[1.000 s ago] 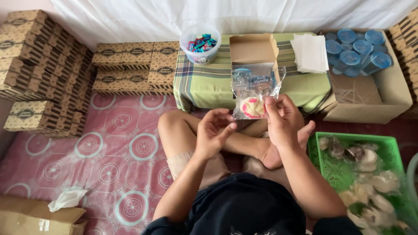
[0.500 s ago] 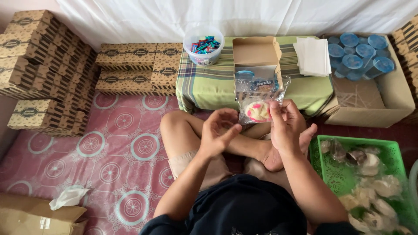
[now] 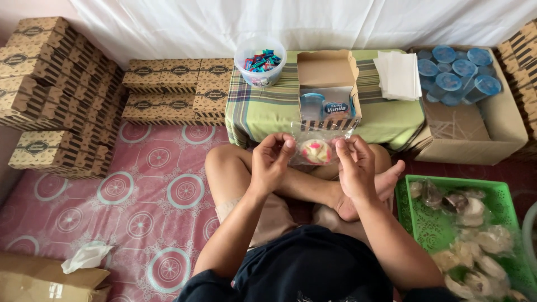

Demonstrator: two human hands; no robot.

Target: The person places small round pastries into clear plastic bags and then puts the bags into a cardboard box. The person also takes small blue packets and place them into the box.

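Note:
I sit cross-legged on a patterned floor mat. My left hand [image 3: 271,162] and my right hand [image 3: 353,165] each pinch one side of a clear plastic bag [image 3: 316,150] holding a round pink, white and yellow pastry. The bag hangs between my hands above my knees. Just beyond it, on a low table with a green checked cloth [image 3: 263,109], stands an open brown cardboard box [image 3: 327,70] with a small blue cup and a carton in it.
A clear tub of small wrapped sweets [image 3: 259,60] and a stack of white napkins [image 3: 398,74] sit on the table. A box of blue-lidded cups [image 3: 456,72] stands right. A green basket of bagged pastries [image 3: 467,235] is by my right leg. Brown boxes [image 3: 56,95] stack left.
The bag has come down from in front of the open box to just above my knees, and my left hand has moved in and taken hold of its left side.

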